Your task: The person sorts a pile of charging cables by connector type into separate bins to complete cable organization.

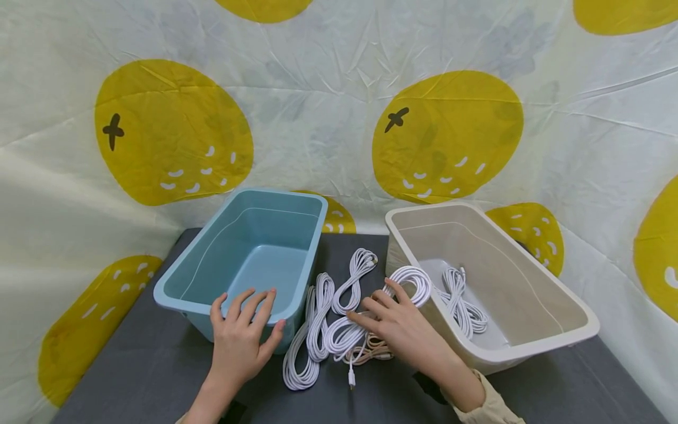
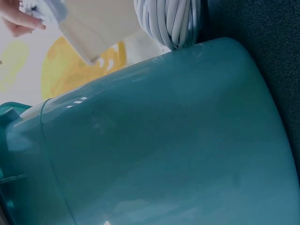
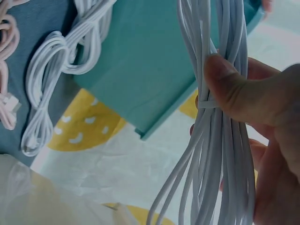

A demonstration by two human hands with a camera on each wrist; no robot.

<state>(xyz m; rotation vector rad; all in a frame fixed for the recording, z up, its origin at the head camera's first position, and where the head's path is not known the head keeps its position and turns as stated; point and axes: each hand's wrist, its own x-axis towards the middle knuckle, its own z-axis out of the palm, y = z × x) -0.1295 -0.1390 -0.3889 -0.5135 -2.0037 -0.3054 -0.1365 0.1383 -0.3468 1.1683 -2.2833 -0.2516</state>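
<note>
No words, brands or numbers can be read on the blue tub (image 1: 265,219), the beige tub (image 1: 503,294), the white cables (image 1: 321,315) or the pinkish cable (image 1: 377,351), and the only sign-like marks are plain dark crosses (image 1: 113,132) printed on two yellow shapes (image 1: 177,126) of the pale cloth backdrop (image 1: 312,129) behind them.

Teal bin (image 2: 164,131), white cable bundle (image 2: 169,18), dark tabletop (image 2: 255,30)
</note>
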